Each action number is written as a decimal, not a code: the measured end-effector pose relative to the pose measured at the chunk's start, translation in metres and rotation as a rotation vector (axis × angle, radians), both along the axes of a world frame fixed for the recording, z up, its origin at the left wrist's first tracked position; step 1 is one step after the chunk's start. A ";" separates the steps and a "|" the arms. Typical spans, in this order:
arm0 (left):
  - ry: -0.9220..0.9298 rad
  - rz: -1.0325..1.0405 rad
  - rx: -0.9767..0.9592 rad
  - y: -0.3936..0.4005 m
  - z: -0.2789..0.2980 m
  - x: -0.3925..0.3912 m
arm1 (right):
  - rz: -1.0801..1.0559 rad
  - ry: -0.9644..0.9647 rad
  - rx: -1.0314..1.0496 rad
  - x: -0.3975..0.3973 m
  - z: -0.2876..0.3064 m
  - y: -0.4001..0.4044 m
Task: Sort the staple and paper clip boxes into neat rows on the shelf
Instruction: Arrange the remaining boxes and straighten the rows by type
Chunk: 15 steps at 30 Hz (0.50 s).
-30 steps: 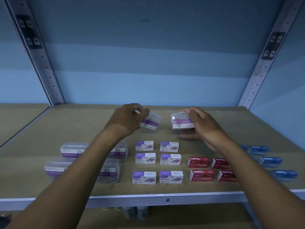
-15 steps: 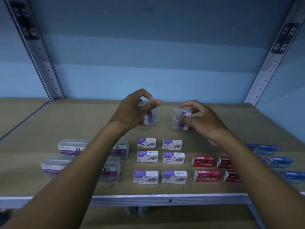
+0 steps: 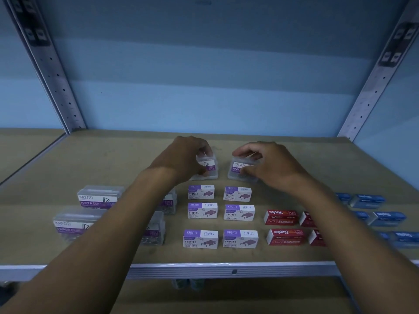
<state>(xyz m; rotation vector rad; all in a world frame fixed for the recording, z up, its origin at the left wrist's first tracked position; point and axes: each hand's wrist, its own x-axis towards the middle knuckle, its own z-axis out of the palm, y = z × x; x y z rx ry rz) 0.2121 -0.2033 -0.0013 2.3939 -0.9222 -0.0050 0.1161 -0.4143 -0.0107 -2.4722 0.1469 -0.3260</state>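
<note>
My left hand [image 3: 188, 159] is curled around a small clear paper clip box [image 3: 207, 167], fingers over its top and thumb at its front, with the box standing on the shelf [image 3: 113, 159]. Just to its right, my right hand [image 3: 269, 166] grips a second clear paper clip box [image 3: 238, 169] the same way, also down on the shelf board; the two boxes stand side by side with a gap between them, behind the purple-and-white staple boxes [image 3: 221, 215]. I can make out loose metal clips through the clear walls only faintly.

Those staple boxes lie flat in two columns of three. To their right sit red staple boxes [image 3: 282, 227], partly hidden by my right forearm, and beyond them blue boxes [image 3: 377, 210] near the shelf's right edge, too blurred to read. To the left, larger clear paper clip cases [image 3: 97, 198] lie in two rows, silver clips visible inside the ones near my left forearm.
</note>
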 end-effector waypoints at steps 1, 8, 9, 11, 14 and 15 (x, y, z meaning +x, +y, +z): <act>-0.011 -0.004 0.015 -0.001 0.000 -0.001 | 0.009 0.001 -0.011 0.000 0.000 0.001; -0.042 -0.015 0.081 -0.001 0.003 -0.008 | 0.036 -0.007 -0.026 -0.002 0.000 0.002; -0.049 -0.014 0.083 0.001 0.006 -0.008 | 0.032 -0.022 -0.013 -0.004 0.001 0.001; -0.067 0.001 0.090 0.006 0.015 -0.008 | -0.006 -0.068 0.034 -0.007 0.005 -0.003; -0.076 0.030 0.081 0.014 0.028 -0.007 | -0.066 -0.108 0.064 -0.010 0.011 -0.009; -0.066 0.036 0.069 0.016 0.030 -0.007 | -0.074 -0.102 0.060 -0.011 0.012 -0.010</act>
